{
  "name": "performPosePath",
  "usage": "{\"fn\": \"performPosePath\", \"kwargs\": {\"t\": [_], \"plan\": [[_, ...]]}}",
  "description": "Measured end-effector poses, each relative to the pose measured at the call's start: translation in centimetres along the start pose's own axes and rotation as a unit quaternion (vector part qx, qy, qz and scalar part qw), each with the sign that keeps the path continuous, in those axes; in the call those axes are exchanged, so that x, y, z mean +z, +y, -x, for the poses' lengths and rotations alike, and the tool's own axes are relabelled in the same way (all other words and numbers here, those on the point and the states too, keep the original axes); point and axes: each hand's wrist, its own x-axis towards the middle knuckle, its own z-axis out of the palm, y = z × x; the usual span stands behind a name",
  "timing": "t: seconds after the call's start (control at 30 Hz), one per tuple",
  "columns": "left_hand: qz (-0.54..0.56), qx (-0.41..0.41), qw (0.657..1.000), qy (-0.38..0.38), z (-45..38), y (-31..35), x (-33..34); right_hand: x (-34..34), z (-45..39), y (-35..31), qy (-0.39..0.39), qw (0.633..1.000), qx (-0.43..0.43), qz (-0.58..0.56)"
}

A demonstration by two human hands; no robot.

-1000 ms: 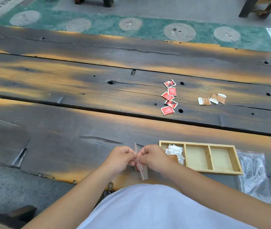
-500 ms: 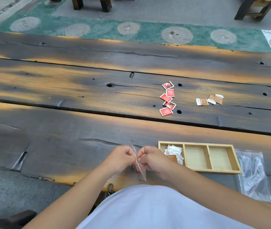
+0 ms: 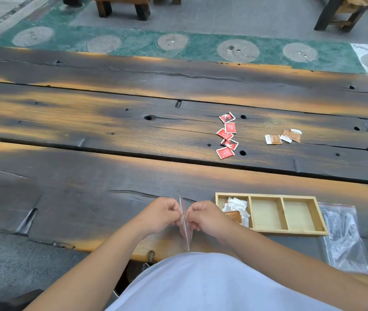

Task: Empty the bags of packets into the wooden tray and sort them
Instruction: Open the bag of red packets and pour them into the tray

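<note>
My left hand and my right hand pinch the top edges of a small clear plastic bag, seen edge-on between them, above the table's near edge. Something red shows inside it. To the right lies the wooden tray with three compartments. Its left compartment holds several white and brown packets; the other two are bare. Farther out on the table lie several red packets in a loose column and a few brown and white packets.
A second clear zip bag with a red strip lies flat to the right of the tray. The dark plank table has knot holes and gaps. Wooden furniture legs stand on the floor beyond.
Both hands have kept their pinch on the bag at the same place. The camera has tilted slightly, so the scene sits a little lower in view.
</note>
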Motion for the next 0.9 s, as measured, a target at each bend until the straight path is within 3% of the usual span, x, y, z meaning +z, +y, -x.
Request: {"fn": "performPosePath", "kwargs": {"t": [0.1,0.23,0.33,0.47,0.6,0.63,0.73,0.9], "plan": [[-0.069,-0.004,0.998,0.000,0.0,-0.2,-0.2,-0.2,0.2,0.2,0.030,0.999,0.004,0.015],[-0.199,-0.022,0.977,0.078,0.2,-2.0,-2.0,-2.6,-0.2,1.3,0.146,0.986,0.002,0.085],[-0.230,0.001,0.969,0.095,0.5,-2.3,-2.2,-3.4,0.2,1.7,0.114,0.957,-0.037,0.266],[-0.272,0.083,0.955,0.086,0.7,-1.7,-1.5,-2.8,0.2,1.5,0.076,0.915,-0.132,0.374],[-0.377,0.223,0.898,0.044,1.1,-2.1,-2.9,-3.9,0.6,1.0,-0.009,0.809,-0.244,0.535],[-0.396,0.251,0.883,0.028,1.2,-2.3,-3.3,-4.1,0.8,0.9,-0.024,0.799,-0.251,0.547],[-0.430,0.284,0.857,-0.013,1.2,-3.7,-4.4,-5.0,0.9,0.7,-0.030,0.806,-0.255,0.534],[-0.386,0.319,0.865,0.026,1.3,-5.5,-5.9,-5.7,1.3,1.2,0.015,0.801,-0.291,0.524]]}}
